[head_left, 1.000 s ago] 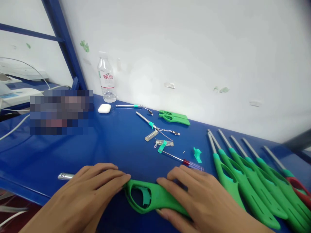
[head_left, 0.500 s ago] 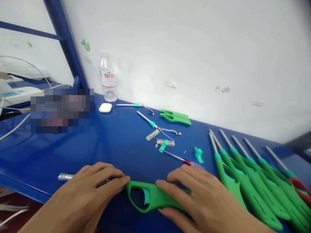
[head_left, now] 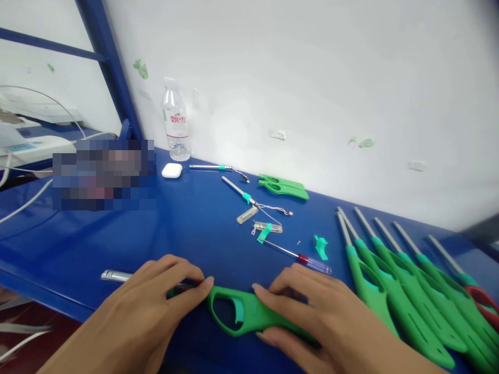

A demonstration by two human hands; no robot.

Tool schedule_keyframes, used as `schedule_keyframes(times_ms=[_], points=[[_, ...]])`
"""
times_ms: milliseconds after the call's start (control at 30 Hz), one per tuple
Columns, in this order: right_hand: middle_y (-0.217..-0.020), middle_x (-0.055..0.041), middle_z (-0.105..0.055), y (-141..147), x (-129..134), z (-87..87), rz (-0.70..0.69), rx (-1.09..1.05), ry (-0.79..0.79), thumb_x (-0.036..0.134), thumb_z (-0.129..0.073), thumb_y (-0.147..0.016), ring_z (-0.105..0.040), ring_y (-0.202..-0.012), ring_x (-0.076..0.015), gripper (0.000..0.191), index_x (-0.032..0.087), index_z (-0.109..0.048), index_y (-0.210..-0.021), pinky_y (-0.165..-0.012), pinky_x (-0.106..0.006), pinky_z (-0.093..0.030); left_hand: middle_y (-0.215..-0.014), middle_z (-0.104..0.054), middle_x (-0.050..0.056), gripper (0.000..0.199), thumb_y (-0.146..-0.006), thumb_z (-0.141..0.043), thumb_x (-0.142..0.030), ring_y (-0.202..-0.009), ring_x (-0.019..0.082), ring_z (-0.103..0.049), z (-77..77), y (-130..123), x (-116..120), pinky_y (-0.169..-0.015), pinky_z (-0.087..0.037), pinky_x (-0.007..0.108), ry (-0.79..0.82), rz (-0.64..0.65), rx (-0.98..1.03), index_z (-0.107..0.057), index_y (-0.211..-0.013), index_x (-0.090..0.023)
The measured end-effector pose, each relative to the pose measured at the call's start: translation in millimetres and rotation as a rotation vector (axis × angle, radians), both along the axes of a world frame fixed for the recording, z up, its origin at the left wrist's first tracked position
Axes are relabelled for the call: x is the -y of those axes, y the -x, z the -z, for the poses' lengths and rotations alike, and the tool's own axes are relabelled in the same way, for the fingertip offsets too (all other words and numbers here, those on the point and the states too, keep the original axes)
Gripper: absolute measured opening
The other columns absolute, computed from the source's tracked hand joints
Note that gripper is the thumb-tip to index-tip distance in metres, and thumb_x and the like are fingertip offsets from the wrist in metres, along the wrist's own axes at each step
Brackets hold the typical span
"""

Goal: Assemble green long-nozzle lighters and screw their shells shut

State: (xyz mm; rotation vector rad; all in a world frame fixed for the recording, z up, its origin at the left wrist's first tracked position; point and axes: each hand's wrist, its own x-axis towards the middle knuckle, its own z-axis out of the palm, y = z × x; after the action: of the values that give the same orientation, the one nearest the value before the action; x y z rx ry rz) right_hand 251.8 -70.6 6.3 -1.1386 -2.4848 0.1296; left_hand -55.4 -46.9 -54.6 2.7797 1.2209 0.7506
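Between my hands, low over the blue table, is a green long-nosed lighter [head_left: 249, 313] with a teal trigger in its finger loop. My left hand [head_left: 156, 301] is closed around the front end, thumb and forefinger pinching just ahead of the loop; the metal tube [head_left: 116, 276] sticks out to its left. My right hand [head_left: 312, 311] grips the handle, thumb below and fingers on top, hiding its rear end. Beyond them lie a screwdriver [head_left: 312, 263] with a purple-red handle, a loose teal trigger [head_left: 321, 247] and two clear fuel tanks [head_left: 268, 227], [head_left: 247, 214].
Several assembled lighters [head_left: 405, 291] lie side by side at the right. Green handle shells [head_left: 284, 187], metal tubes with wires [head_left: 238, 190], a white earphone case [head_left: 172, 170] and a water bottle [head_left: 176, 124] stand or lie along the wall. A blurred patch [head_left: 103, 174] covers something at the left.
The hands and lighter sit slightly further right and a little higher in view, with the background also shifted a bit by head motion. Both hands keep their hold on the lighter.
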Motion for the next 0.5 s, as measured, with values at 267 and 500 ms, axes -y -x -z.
schedule_keyframes(times_ms=[267,500], points=[[-0.104,0.0023,-0.077,-2.5,-0.4,2.3,0.006,-0.064,0.106,0.03,-0.091,-0.092,-0.077,-0.09,-0.0171,0.041,0.028,-0.079,-0.131,-0.081,-0.027,-0.062,-0.109,-0.072,-0.003,0.049,-0.103,-0.045,-0.003,-0.099,0.018,-0.064,-15.9,-10.0,-6.7,-0.085,-0.044,0.033,-0.043,0.043,0.067,-0.07,-0.131,-0.035],[-0.109,0.003,-0.077,1.6,-2.2,1.0,0.071,-0.055,0.161,0.026,-0.092,-0.089,-0.079,-0.098,-0.0207,0.034,0.027,-0.075,-0.118,-0.082,-0.032,-0.064,-0.115,-0.077,-0.006,0.051,-0.087,-0.051,-0.002,-0.108,0.021,-0.066,-13.3,-17.4,-3.6,-0.099,-0.038,0.038,0.002,-0.002,0.148,-0.074,-0.119,-0.036]])
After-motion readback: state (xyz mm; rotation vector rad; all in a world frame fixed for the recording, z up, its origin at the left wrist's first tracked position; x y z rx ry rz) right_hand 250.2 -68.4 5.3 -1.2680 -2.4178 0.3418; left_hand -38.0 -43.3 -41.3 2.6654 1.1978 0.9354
